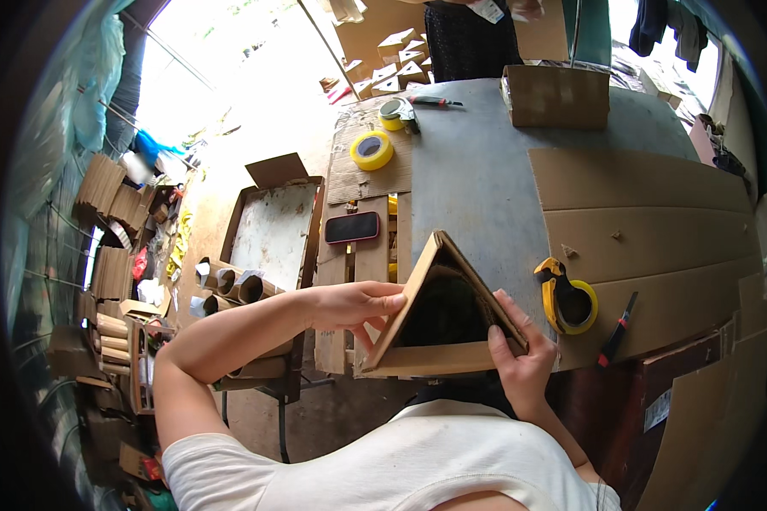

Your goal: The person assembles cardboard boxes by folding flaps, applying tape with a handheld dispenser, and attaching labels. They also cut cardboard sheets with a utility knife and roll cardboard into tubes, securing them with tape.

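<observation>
A triangular cardboard tube [435,358] stands at the near edge of the table, its dark open end turned up toward me. My left hand [349,308] grips its left wall, thumb on the outer edge and fingers curled below. On the opposite side my right hand [521,358] clasps the right wall, with the thumb at the inner edge and the fingers along the outside. Right of the tube lie a yellow-and-black tape dispenser [551,294] with a tape roll and a red-and-black utility knife [619,330]. Both rest on a flat cardboard sheet [648,183].
A phone [352,227], a yellow tape roll [357,153], another tape dispenser [398,113] and a second knife [435,101] lie left and far. A cardboard box [558,98] sits at the back, near a person in dark clothing [471,43]. Cardboard tubes [251,288] fill the left side.
</observation>
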### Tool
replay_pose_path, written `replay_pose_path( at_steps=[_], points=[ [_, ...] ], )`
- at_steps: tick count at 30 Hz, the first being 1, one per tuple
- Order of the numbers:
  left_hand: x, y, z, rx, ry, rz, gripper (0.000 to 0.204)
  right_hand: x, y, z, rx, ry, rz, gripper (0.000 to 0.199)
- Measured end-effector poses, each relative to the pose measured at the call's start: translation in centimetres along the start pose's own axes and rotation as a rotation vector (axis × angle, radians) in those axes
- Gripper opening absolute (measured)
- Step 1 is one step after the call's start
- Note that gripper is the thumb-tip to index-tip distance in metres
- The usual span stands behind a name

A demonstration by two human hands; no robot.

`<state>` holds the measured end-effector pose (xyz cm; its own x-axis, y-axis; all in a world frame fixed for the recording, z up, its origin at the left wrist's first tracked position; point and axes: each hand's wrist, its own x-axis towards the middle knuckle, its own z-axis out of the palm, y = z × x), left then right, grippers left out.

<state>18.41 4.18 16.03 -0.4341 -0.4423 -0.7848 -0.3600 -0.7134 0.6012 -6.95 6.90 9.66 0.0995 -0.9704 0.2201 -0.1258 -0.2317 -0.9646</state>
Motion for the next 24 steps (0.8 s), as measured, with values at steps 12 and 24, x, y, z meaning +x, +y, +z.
replay_pose_path(
  at_steps=[12,24],
  points=[
    [0.8,2.7,4.0,0.125,0.361,-0.277,0.034,3.8,1.4,-1.5,-0.022,-0.204,-0.390,0.031],
    [3.3,8.0,1.7,1.026,0.660,0.486,0.062,7.0,2.7,-0.7,0.067,-0.394,-0.618,0.018]
  ],
)
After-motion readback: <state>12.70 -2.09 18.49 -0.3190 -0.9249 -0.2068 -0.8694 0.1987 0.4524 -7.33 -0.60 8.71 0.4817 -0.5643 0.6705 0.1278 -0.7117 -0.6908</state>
